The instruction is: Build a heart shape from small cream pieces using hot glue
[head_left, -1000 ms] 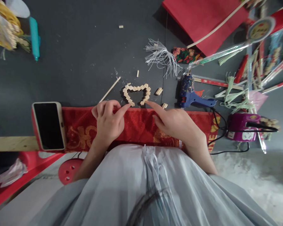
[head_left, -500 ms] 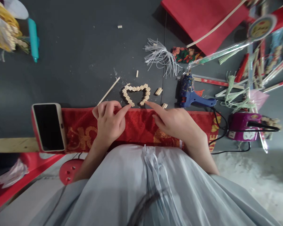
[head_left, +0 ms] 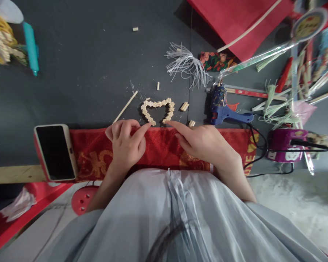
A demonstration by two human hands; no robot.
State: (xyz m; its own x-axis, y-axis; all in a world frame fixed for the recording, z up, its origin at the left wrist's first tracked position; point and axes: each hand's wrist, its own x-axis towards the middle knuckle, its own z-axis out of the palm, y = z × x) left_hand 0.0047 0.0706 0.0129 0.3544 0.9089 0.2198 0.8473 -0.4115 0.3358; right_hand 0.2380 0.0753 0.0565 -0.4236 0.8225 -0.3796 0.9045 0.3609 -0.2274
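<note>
Two hands, the left hand (head_left: 128, 143) and the right hand (head_left: 209, 145), rest over a red towel (head_left: 161, 145) at the table's near edge. The left's index finger reaches out with the rest loosely folded; the right's index finger points forward, its thumb apart. Neither appears to grip anything.

Just beyond, between the fingertips, lies a heart-shaped outline (head_left: 144, 111) of short pale pieces, flat on the table, its lower point open. Each index fingertip meets one lower end, or nearly so; contact is hard to confirm. Light, even pressure from both sides would seem best, since a harder push on one could twist the curve or break a joint. Keeping both ends flat and level should help the person compare them.

A thin stick (head_left: 125, 106) runs down behind the left's folded fingers; whether they touch it cannot be told. Farther right, the blue glue gun (head_left: 221, 113) sits clear of both wrists, sensibly so.
</note>
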